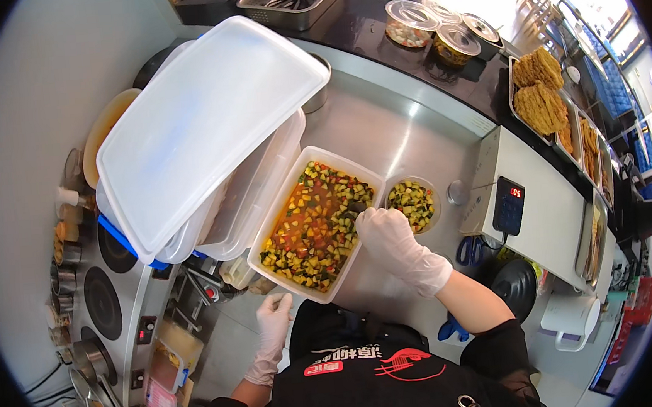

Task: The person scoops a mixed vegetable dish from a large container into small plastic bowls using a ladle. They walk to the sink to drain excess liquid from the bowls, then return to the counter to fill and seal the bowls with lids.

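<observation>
My right hand (390, 241), in a pale disposable glove, grips a dark spoon (356, 207) over the right side of a white plastic tub (268, 269). Most of the spoon is hidden by the fingers. Inside the tub, diced green and yellow vegetables with red bits (322, 221) lie in orange-brown liquid. Just right of the tub, partly behind my hand, is a clear round container (436, 208) of similar diced vegetables (410, 201). Also gloved, my left hand (274, 318) hangs by the tub's near left corner, fingers curled, with nothing visible in it.
A large white lid (209, 126) slants over stacked plastic bins (255, 192) at left. Induction cooktops (102, 301) run along the wall. Lidded bowls (412, 24) stand on the dark ledge, with fried food (539, 106) at right. A scale display (509, 205) sits on a white box (553, 207).
</observation>
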